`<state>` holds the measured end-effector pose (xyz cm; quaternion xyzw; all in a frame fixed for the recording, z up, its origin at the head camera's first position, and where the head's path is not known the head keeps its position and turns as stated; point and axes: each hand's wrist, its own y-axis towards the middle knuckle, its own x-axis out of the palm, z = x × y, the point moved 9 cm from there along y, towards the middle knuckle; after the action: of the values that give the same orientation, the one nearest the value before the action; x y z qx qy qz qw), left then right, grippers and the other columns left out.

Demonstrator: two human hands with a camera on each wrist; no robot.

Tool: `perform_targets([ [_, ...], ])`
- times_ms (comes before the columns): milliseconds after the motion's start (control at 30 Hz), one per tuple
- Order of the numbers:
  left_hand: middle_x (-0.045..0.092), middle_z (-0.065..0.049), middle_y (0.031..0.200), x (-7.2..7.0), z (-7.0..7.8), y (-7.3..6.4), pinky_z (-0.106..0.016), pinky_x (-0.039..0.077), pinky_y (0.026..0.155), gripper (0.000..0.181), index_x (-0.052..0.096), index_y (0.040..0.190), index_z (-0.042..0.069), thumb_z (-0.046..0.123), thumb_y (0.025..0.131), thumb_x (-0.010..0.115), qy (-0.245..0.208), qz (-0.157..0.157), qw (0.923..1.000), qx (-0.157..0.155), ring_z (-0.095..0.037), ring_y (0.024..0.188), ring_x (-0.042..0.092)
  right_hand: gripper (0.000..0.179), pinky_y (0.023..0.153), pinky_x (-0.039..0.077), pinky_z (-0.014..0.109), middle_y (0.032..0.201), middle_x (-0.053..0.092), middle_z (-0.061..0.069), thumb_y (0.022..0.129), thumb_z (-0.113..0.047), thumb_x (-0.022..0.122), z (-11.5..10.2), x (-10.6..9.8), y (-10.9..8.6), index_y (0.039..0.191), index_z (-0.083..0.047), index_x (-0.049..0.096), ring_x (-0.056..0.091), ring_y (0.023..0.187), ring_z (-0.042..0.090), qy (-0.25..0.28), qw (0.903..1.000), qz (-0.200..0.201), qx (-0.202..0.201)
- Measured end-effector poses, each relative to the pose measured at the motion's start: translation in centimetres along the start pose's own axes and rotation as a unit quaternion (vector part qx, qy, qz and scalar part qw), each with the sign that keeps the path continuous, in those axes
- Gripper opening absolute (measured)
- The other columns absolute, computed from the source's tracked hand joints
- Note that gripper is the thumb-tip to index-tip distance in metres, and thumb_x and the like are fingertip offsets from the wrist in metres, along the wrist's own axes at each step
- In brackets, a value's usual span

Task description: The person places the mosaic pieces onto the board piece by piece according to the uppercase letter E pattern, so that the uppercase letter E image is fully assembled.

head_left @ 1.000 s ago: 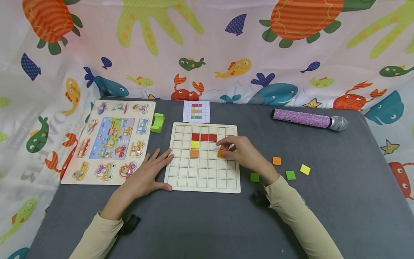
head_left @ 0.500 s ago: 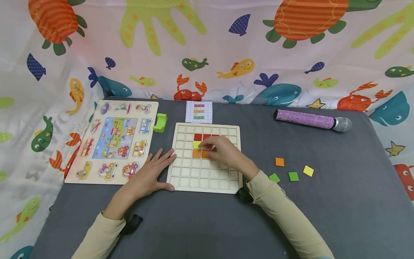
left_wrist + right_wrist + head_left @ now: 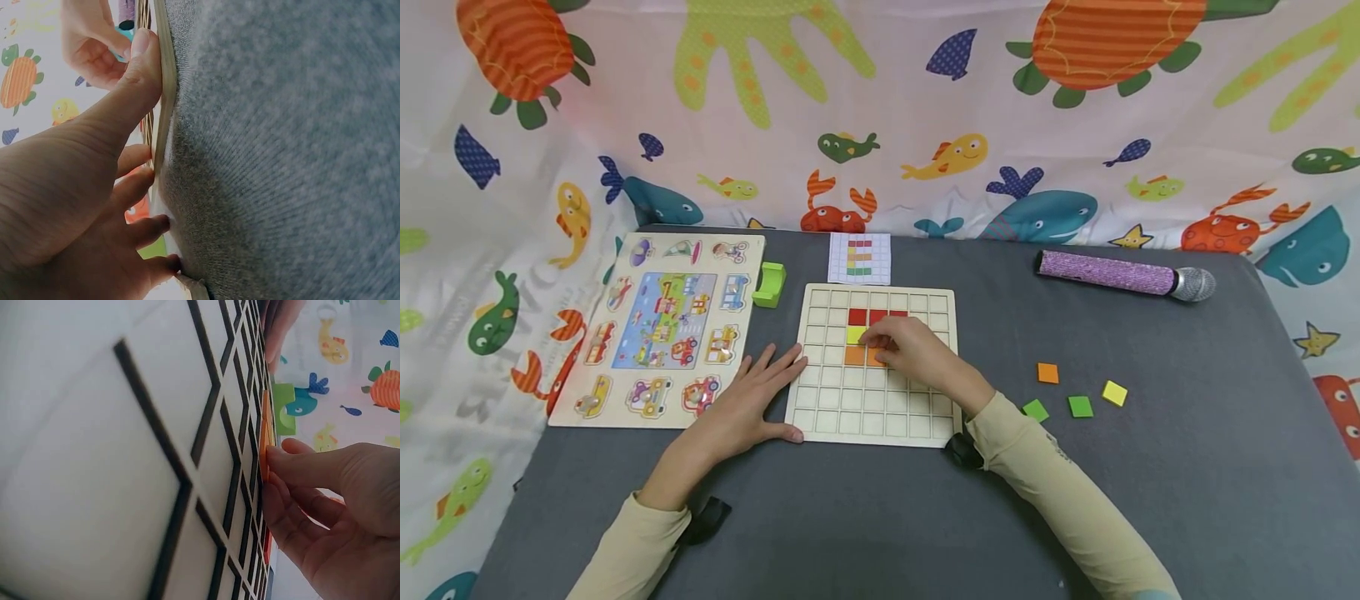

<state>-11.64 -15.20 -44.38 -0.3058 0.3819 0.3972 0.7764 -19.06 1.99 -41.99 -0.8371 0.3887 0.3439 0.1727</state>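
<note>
My right hand (image 3: 917,354) is over the wooden grid board (image 3: 872,425), thumb and fingertips pinching an orange square tile (image 3: 876,358). That tile sits low at the board, right beside another orange tile (image 3: 854,356). Above these lie a yellow tile (image 3: 855,335) and a row of red tiles (image 3: 857,317), partly covered by my fingers. In the right wrist view, the thumb of my right hand (image 3: 331,506) touches the orange tile's edge. With fingers spread, my left hand (image 3: 748,408) rests against the board's left edge, its thumb at the near corner.
Loose green (image 3: 1080,407), orange (image 3: 1047,372) and yellow tiles (image 3: 1114,392) lie right of the board. A pattern card (image 3: 860,271) is behind it. A vehicle puzzle (image 3: 625,408) and green block (image 3: 769,285) stand left; a purple microphone (image 3: 1108,273) lies back right.
My right hand has carried the orange tile leftward across the board to beside the other orange tile, then hardly moved. A green tile by the right forearm has shifted right and turned. Left hand stays put.
</note>
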Motion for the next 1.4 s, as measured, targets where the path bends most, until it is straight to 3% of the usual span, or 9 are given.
perform_targets([
  [233,0.021,-0.007,0.162,0.0,-0.1,0.1,-0.061,0.005,0.117,0.104,0.033,0.154,0.010,0.045,0.071,0.084,-0.001,-0.001,1.0000,-0.006,-0.041,0.148,0.009,0.020,0.082,0.053,0.027,0.099,0.071,0.007,0.090,0.001,0.068,0.2,-0.4,-0.5,0.110,-0.001,0.071,0.064,0.090,0.017,0.033,0.9994,0.006,-0.004],
  [400,0.021,-0.007,0.162,0.1,-0.2,0.1,-0.061,0.005,0.117,0.104,0.033,0.154,0.010,0.045,0.070,0.084,-0.002,-0.004,0.9999,-0.010,-0.041,0.148,0.009,0.021,0.084,0.054,0.030,0.105,0.071,0.008,0.094,-0.005,0.065,0.9,-2.2,-2.1,0.114,-0.001,0.070,0.064,0.094,0.017,0.047,0.9986,0.024,-0.006],
  [733,0.021,-0.009,0.162,-0.1,0.0,0.1,-0.061,0.005,0.117,0.104,0.032,0.154,0.009,0.044,0.070,0.085,0.000,-0.003,1.0000,-0.009,-0.043,0.148,0.009,0.028,0.085,0.056,0.043,0.106,0.071,0.012,0.090,0.000,0.068,5.4,-7.8,-8.8,0.118,0.001,0.067,0.067,0.096,0.025,0.018,0.9956,0.070,0.059],
  [1000,0.021,-0.009,0.162,0.1,-0.3,0.1,-0.062,0.005,0.117,0.105,0.032,0.154,0.009,0.045,0.070,0.084,-0.002,-0.003,1.0000,-0.009,-0.043,0.148,0.009,0.033,0.077,0.058,0.043,0.111,0.070,0.017,0.088,0.005,0.068,9.6,-10.7,-14.8,0.121,0.000,0.066,0.067,0.100,0.033,-0.026,0.9899,0.066,0.122],
  [1200,0.021,-0.008,0.162,0.2,-0.4,0.0,-0.062,0.005,0.117,0.105,0.032,0.154,0.010,0.046,0.070,0.084,-0.002,-0.006,0.9999,-0.014,-0.042,0.148,0.009,0.037,0.084,0.055,0.046,0.109,0.071,0.013,0.085,0.001,0.074,11.0,-11.3,-17.0,0.120,0.000,0.066,0.067,0.100,0.031,-0.043,0.9900,0.059,0.121],
  [1400,0.021,-0.008,0.162,0.1,-0.2,0.0,-0.061,0.005,0.117,0.105,0.032,0.154,0.011,0.045,0.070,0.084,-0.004,-0.003,0.9999,-0.009,-0.042,0.148,0.009,0.040,0.082,0.056,0.044,0.108,0.071,0.012,0.082,0.000,0.077,11.3,-11.2,-17.5,0.121,0.000,0.066,0.067,0.099,0.030,-0.044,0.9898,0.058,0.123],
])
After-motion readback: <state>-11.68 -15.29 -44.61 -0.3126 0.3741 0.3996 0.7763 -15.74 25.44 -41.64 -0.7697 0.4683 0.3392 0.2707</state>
